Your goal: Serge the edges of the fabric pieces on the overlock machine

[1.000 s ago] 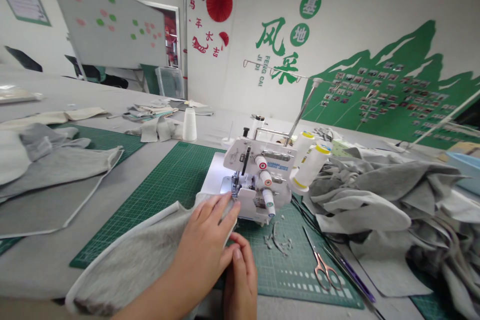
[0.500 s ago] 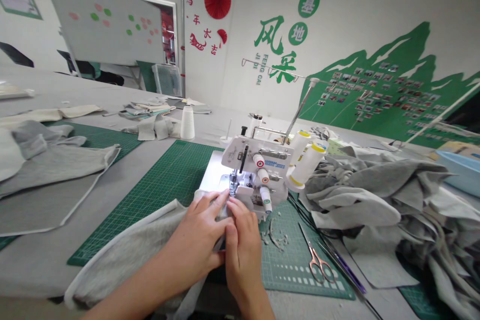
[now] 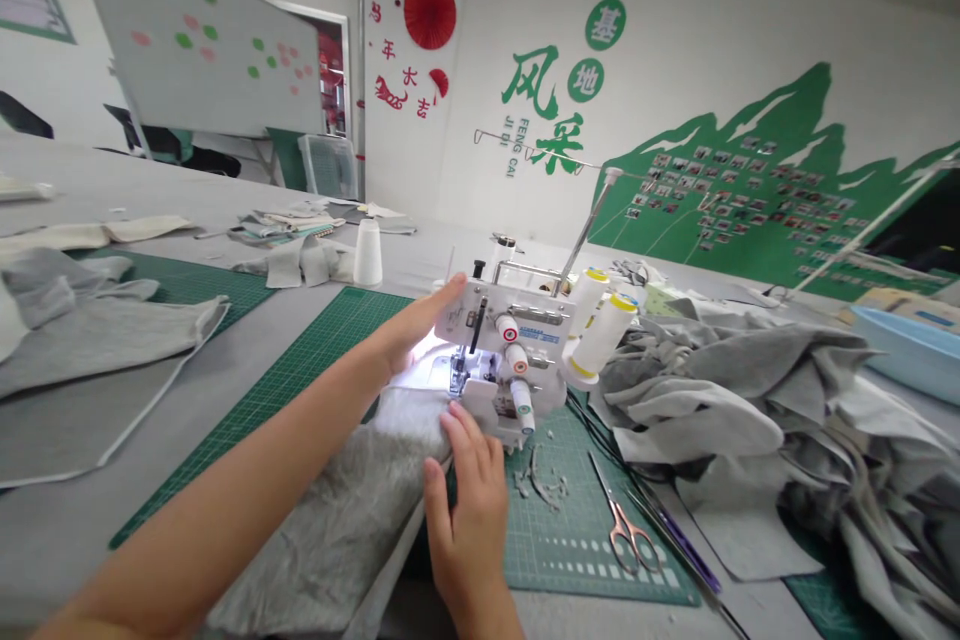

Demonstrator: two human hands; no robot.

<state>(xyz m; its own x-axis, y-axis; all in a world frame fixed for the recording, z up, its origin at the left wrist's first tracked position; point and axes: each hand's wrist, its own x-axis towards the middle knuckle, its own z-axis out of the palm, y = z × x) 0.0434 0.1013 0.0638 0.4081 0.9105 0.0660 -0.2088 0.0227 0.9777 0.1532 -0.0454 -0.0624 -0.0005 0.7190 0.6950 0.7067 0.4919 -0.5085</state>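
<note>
Left hands-side first: left hand [image 3: 416, 315] open, fingers flat and spread, holding nothing, right at the upper left of the white overlocker [image 3: 510, 340]; contact unclear. Right hand [image 3: 469, 510] loosely open, fingertips [image 3: 459, 430] pressing on the grey fleece fabric [image 3: 330, 510], no pinch. Fabric lies on the tabletop [image 3: 225, 360] in front of the machine, its far end at the presser foot. Green cutting mat [image 3: 592, 545] under the machine, with fabric scraps [image 3: 541, 485] and rose-gold scissors [image 3: 626, 537] right of the right hand. Crumpled grey fabric pile [image 3: 720, 400] at right; white thread cone [image 3: 367, 255] beyond the machine.
</note>
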